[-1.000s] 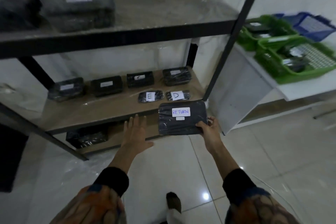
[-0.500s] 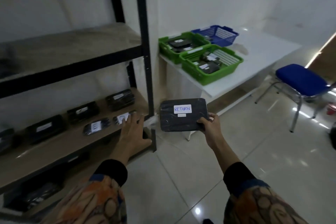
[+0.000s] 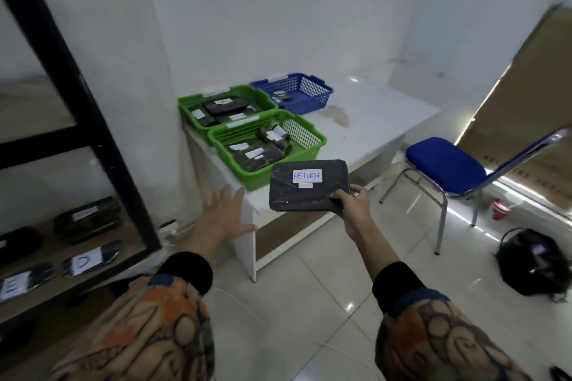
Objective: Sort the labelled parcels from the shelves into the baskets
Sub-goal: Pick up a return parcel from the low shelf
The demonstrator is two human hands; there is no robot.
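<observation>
While the right hand (image 3: 351,204) pinches the flat black RETURN parcel (image 3: 308,185) by its corner above the counter (image 3: 380,120), seemingly light, stiff and slick-wrapped, the left hand (image 3: 227,213) hovers open.

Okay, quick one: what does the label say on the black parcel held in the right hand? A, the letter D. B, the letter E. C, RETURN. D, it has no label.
C: the white label on the parcel, held at its corner by the right hand, reads RETURN in blue letters.
</observation>
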